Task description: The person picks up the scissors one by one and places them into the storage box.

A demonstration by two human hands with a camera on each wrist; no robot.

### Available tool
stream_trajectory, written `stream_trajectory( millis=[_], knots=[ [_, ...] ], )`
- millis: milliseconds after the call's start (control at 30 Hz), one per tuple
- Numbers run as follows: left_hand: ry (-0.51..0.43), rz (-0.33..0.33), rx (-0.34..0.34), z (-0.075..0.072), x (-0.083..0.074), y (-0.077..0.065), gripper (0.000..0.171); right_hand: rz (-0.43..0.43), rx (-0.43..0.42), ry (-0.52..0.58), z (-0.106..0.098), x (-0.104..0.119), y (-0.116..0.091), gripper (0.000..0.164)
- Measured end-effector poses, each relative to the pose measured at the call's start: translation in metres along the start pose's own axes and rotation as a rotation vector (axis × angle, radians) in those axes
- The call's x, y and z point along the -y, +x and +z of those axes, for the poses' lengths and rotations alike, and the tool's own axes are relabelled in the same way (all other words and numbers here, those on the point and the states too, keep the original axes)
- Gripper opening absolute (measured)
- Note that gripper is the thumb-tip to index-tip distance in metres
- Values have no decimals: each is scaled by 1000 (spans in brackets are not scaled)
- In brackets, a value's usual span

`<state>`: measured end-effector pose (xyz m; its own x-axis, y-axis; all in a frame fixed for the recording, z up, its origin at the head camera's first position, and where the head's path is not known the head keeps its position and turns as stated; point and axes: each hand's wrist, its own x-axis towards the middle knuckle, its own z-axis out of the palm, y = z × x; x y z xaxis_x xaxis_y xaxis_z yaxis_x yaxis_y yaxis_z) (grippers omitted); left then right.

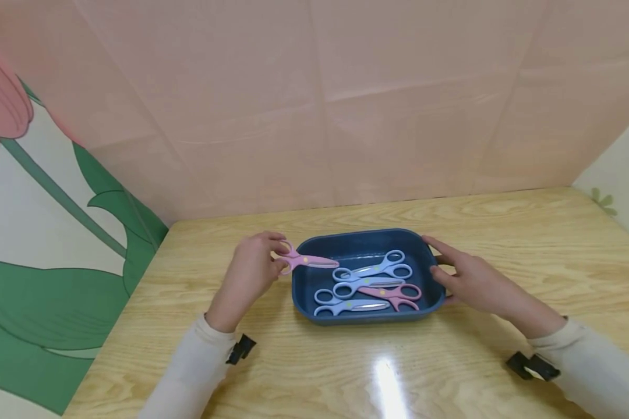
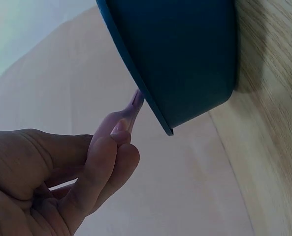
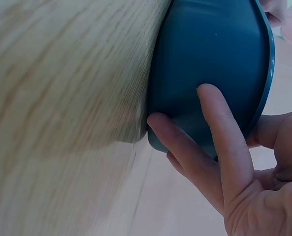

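A dark blue plastic bin [image 1: 367,322] stands on the table with several light blue scissors [image 1: 351,305] and a pair of pink scissors [image 1: 396,294] lying inside. At its left end, my left hand [image 1: 248,272] pinches the handles of another pair of pink scissors [image 1: 306,261]. Their blades point right, above the bin's inside. In the left wrist view these scissors [image 2: 136,105] are seen edge-on beside the rim. My right hand [image 1: 472,280] holds the bin's right end; the right wrist view shows fingers [image 3: 224,132] against its outer wall and the thumb at the rim.
The wood-grain table [image 1: 272,372] extends around the bin on every side. A pinkish sheet [image 1: 320,116] covers the wall behind the table's back edge. Left of the table is a panel with printed tulips and leaves [image 1: 36,302].
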<state>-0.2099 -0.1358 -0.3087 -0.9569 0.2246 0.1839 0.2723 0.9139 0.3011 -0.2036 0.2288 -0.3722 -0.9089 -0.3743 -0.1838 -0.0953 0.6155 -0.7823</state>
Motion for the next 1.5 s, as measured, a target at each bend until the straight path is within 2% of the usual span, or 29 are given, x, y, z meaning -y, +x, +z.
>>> stream_trajectory(
  millis=[267, 500, 667, 1000, 1133, 1300, 1500],
  knots=[
    [1, 44, -26, 5, -2, -1, 13, 4, -2, -1, 1, 0, 0, 70],
    [9, 26, -38, 12, -5, 0, 11, -5, -4, -2, 1, 0, 1, 69],
    [46, 3, -12, 18, -7, 1, 11, -12, -4, -34, 1, 1, 3, 69],
    [54, 52, 4, 20, -12, 6, 10, 12, -5, -23, 1, -1, 1, 69],
    [49, 40, 29, 22, -14, 8, 11, 12, -4, -29, 1, -1, 1, 69],
    [69, 41, 24, 25, -17, 9, 12, 16, -2, -25, 0, 0, 1, 69],
    [76, 79, 1, 27, -20, 11, 11, 23, 0, -15, 1, 0, 1, 69]
  ],
)
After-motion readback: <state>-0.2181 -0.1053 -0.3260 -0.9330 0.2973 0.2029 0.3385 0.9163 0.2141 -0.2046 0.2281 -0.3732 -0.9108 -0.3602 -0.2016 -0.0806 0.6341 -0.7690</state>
